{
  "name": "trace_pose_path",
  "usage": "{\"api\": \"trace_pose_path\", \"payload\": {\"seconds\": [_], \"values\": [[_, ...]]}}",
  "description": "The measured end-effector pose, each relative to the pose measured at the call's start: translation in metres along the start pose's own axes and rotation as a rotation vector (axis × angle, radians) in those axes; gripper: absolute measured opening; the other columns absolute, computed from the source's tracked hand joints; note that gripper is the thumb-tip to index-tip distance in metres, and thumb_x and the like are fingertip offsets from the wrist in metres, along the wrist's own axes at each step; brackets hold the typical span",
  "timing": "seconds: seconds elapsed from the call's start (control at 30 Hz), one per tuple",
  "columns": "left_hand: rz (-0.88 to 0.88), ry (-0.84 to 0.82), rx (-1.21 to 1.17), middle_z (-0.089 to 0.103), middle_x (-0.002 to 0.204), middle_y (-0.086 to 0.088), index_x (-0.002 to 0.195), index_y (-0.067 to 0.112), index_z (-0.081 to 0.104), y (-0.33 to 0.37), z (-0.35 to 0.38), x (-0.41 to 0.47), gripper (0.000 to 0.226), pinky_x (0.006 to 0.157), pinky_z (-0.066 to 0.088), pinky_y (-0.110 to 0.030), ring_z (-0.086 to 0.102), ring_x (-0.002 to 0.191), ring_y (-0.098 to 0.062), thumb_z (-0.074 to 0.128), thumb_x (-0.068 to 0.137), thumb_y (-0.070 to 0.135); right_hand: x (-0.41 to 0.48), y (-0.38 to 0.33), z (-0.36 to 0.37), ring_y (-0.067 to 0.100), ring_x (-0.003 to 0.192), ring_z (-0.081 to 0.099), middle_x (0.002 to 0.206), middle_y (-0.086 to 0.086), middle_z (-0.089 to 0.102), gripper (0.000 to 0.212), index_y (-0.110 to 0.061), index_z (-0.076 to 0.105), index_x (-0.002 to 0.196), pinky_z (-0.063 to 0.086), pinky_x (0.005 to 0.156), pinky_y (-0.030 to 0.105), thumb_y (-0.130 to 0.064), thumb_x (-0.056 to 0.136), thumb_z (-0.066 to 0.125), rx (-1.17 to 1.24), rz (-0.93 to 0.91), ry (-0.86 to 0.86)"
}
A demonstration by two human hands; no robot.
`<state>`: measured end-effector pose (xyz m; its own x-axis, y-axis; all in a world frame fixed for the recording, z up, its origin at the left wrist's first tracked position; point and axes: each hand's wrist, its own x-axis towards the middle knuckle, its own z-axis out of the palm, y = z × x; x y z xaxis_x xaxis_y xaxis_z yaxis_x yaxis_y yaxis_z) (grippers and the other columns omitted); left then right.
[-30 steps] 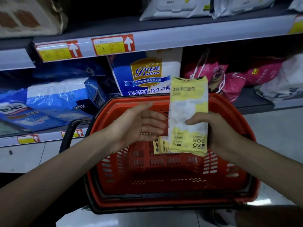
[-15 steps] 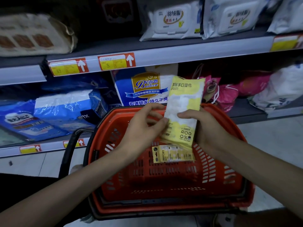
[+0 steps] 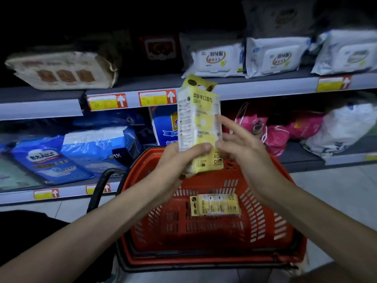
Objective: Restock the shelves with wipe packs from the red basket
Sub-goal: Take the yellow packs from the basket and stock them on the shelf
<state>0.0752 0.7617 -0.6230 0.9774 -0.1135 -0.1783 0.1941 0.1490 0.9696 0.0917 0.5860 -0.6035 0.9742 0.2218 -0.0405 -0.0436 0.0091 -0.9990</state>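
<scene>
Wipe pack (image 3: 199,123) raised higher, left hand (image 3: 179,160) grips; right hand (image 3: 242,152) released.

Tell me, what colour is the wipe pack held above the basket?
The wipe pack is yellow and white, seen best in the head view.

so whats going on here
A person is restocking a shop shelf. Their left hand grips a yellow wipe pack by its lower end and holds it upright above the red basket, level with the upper shelf. The right hand is open at the pack's right edge, fingers straight; whether it touches is unclear. A second yellow pack lies in the basket, and white wipe packs already sit on that shelf.
</scene>
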Motion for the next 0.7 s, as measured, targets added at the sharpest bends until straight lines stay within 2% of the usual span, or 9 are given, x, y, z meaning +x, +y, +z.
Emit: {"api": "trace_pose_path", "payload": {"seconds": [0.07,0.1,0.23,0.3,0.4,0.47,0.53,0.6,0.7], "values": [[-0.020,-0.020,-0.124,0.074,0.122,-0.020,0.130,0.010,0.067,0.013,0.001,-0.001,0.043,0.093,0.056,-0.043,0.071,0.106,-0.032,0.075,0.089,0.023,-0.002,-0.011,-0.001,0.012,0.102,0.074,0.114,0.000,0.073,0.059,-0.039,0.056,0.141,0.059,0.079,0.025,-0.009,0.093,0.072,-0.017,-0.061,0.047],[-0.016,-0.033,-0.151,0.073,0.124,-0.021,0.129,0.008,0.067,0.020,0.002,-0.002,0.047,0.094,0.055,-0.043,0.071,0.106,-0.031,0.074,0.086,0.025,-0.003,-0.016,-0.002,0.011,0.100,0.074,0.113,-0.001,0.073,0.061,-0.038,0.055,0.142,0.059,0.076,0.023,-0.011,0.091,0.075,-0.022,-0.077,0.066],[0.022,-0.059,-0.183,0.076,0.107,-0.013,0.112,0.009,0.072,0.054,0.012,-0.007,0.037,0.081,0.060,-0.032,0.073,0.093,-0.024,0.079,0.080,0.025,-0.012,-0.045,-0.007,0.011,0.106,0.073,0.118,-0.002,0.073,0.071,-0.037,0.052,0.145,0.060,0.086,0.030,-0.027,0.081,0.081,-0.032,-0.124,0.046],[0.053,-0.060,-0.114,0.073,0.105,-0.014,0.106,0.007,0.074,0.070,0.016,-0.007,0.037,0.085,0.055,-0.039,0.069,0.095,-0.029,0.080,0.077,0.030,-0.016,-0.063,-0.011,0.012,0.105,0.074,0.116,-0.002,0.076,0.073,-0.034,0.048,0.148,0.061,0.087,0.032,-0.024,0.083,0.079,-0.023,-0.164,0.025],[0.112,-0.088,-0.022,0.068,0.105,-0.019,0.114,-0.003,0.071,0.098,0.022,-0.005,0.056,0.087,0.048,-0.045,0.065,0.096,-0.033,0.080,0.077,0.037,-0.017,-0.090,-0.017,0.018,0.102,0.075,0.111,0.001,0.078,0.075,-0.029,0.045,0.151,0.062,0.089,0.036,-0.016,0.084,0.077,-0.012,-0.213,0.015],[0.155,-0.095,0.010,0.073,0.103,-0.015,0.116,0.005,0.075,0.115,0.027,-0.002,0.043,0.085,0.050,-0.045,0.067,0.094,-0.031,0.077,0.080,0.030,-0.015,-0.104,-0.020,0.021,0.103,0.075,0.111,0.004,0.078,0.073,-0.028,0.046,0.148,0.060,0.092,0.041,-0.012,0.084,0.076,0.013,-0.236,0.027],[0.222,-0.099,0.050,0.077,0.109,-0.015,0.110,0.018,0.079,0.132,0.034,0.000,0.027,0.090,0.048,-0.051,0.069,0.100,-0.033,0.076,0.083,0.025,-0.013,-0.117,-0.023,0.022,0.104,0.075,0.111,0.005,0.078,0.066,-0.031,0.051,0.139,0.059,0.095,0.042,-0.006,0.084,0.076,0.052,-0.277,0.065],[0.303,-0.088,0.094,0.078,0.115,-0.012,0.114,0.020,0.076,0.147,0.042,0.002,0.026,0.096,0.055,-0.052,0.073,0.109,-0.035,0.078,0.088,0.020,-0.009,-0.130,-0.027,0.022,0.105,0.075,0.111,0.006,0.078,0.064,-0.028,0.054,0.138,0.059,0.096,0.042,-0.001,0.084,0.075,0.085,-0.324,0.107],[0.453,0.016,0.161,0.078,0.116,-0.002,0.129,0.017,0.066,0.170,0.056,0.005,0.040,0.090,0.063,-0.042,0.075,0.106,-0.020,0.079,0.091,0.016,-0.002,-0.150,-0.033,0.020,0.103,0.075,0.108,0.005,0.079,0.067,-0.024,0.052,0.143,0.061,0.092,0.038,0.000,0.085,0.076,0.089,-0.400,0.180]]}}
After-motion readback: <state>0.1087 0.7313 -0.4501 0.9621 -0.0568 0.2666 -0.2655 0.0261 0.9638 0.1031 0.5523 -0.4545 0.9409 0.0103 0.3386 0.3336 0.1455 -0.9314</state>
